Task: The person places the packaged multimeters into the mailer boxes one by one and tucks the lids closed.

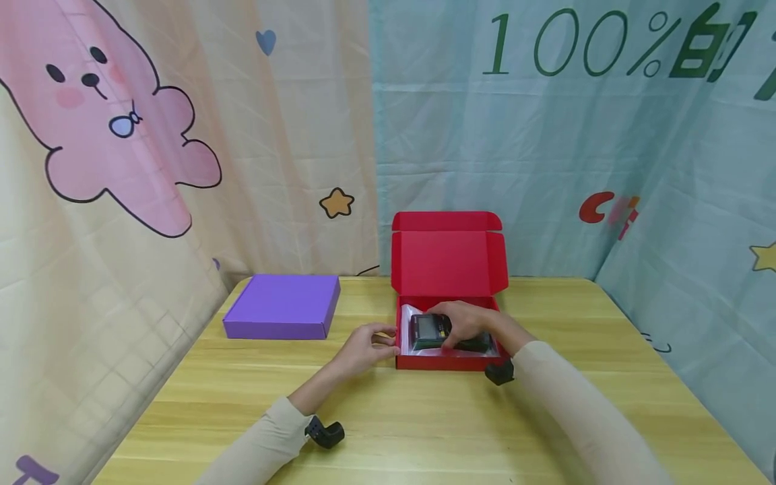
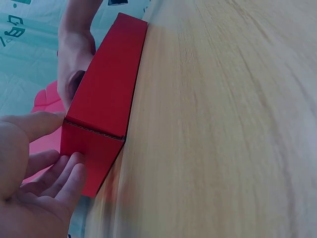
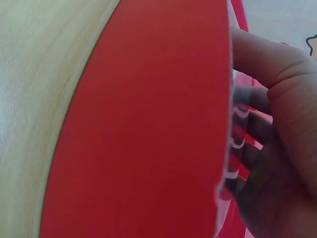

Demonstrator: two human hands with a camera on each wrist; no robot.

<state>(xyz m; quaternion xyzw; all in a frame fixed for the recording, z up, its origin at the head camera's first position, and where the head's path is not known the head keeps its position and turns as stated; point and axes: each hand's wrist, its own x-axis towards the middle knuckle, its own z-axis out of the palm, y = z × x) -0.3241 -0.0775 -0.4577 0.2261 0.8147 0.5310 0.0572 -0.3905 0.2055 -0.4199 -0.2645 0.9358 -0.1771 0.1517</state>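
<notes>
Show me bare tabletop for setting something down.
Bare table: right of the red box, behind the right sleeve; between that and the left sleeve; before the purple box. Crowded: inside the red box, where the right grip holds a black device.

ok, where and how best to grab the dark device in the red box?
Probably from above, pinching the dark device across its narrow width, near side to far: it lies lengthwise left to right, the walls of the red box hinder a sideways approach, and the lid stands open.
</notes>
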